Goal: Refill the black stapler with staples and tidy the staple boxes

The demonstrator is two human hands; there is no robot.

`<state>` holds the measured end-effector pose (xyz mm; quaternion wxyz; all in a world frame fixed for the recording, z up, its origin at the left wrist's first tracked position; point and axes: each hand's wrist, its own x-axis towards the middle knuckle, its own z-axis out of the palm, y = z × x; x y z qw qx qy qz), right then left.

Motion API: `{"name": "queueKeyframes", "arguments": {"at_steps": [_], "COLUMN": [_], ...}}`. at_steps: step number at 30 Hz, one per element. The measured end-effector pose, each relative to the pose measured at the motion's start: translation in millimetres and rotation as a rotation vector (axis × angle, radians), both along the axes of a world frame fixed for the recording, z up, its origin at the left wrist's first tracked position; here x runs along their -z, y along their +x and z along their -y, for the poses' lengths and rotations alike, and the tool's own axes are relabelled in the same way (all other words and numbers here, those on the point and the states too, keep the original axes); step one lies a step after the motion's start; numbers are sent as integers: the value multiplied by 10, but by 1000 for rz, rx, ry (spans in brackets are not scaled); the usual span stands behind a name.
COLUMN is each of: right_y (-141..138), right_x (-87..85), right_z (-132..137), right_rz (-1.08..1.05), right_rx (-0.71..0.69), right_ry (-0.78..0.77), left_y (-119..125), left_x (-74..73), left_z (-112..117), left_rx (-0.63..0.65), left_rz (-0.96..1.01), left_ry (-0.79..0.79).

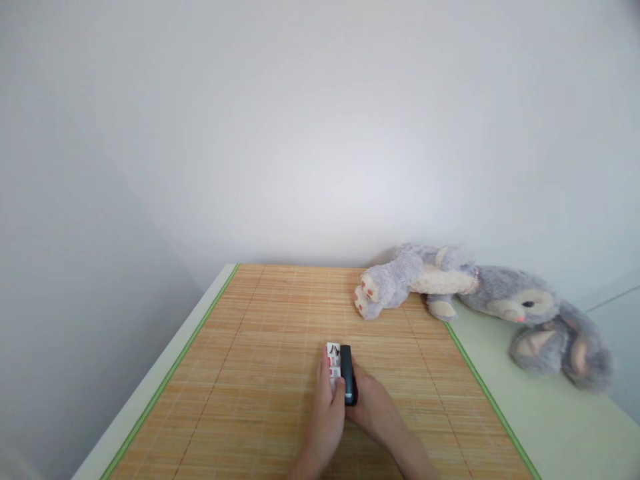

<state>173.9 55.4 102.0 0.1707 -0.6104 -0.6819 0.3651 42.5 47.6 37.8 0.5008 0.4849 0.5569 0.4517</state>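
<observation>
Both my hands meet near the front middle of a bamboo mat (250, 373). My left hand (326, 417) is wrapped round a small white box with red and black print (333, 360). My right hand (373, 410) is closed on a black oblong device (347, 380) that lies against the box's right side. The two objects touch each other just above the mat.
A grey and cream plush rabbit (480, 297) lies on its side at the mat's far right corner, partly on the pale green tabletop (550, 427). The mat has a green border. White walls stand behind and to the left.
</observation>
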Motion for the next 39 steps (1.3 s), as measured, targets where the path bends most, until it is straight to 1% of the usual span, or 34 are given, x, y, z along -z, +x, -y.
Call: {"name": "queueKeyframes", "arguments": {"at_steps": [2, 4, 6, 9, 12, 14, 15, 17, 20, 23, 25, 27, 30, 35, 39], "right_y": [132, 357, 665, 1206, 1687, 1902, 1970, 2043, 2060, 2062, 2075, 2097, 2133, 2145, 2126], "right_x": [26, 61, 96, 139, 164, 169, 170, 172, 188, 218, 241, 262, 286, 314, 329], "right_z": [-4, -12, -31, -76, -116, -125, -124, -115, -99, -101, -115, -133, -158, -197, -219], "right_rz": [7, 1, -6, 30, 78, 119, 136, 143, 113, 95, 89, 95, 110, 152, 162], "right_rx": [-9, -23, -31, -5, 16, 40, 51, 56, 48, 41, 33, 26, 14, 13, 18], "right_ry": [9, 22, 35, 37, -8, -36, -45, -46, -54, -59, -40, -29, -38, -38, -50], "left_y": [193, 417, 699, 1219, 1704, 1887, 1914, 1828, 1447, 1056, 922, 893, 933, 960, 982], "left_x": [30, 53, 80, 115, 118, 110, 107, 105, 85, 16, -38, -74, -77, -34, -75], "left_z": [32, 18, -24, -110, -193, -237, -255, -291, -362, -461, -523, -568, -592, -577, -580], "left_rx": [4, 44, 84, 131, 213, 256, 270, 287, 329, 438, 508, 548, 558, 547, 548], "left_rz": [-24, -19, 3, 53, 29, 0, -13, -49, -135, -237, -302, -355, -415, -484, -522], "left_ry": [14, -8, -31, -60, -102, -112, -107, -73, 57, 239, 332, 392, 438, 470, 481]}}
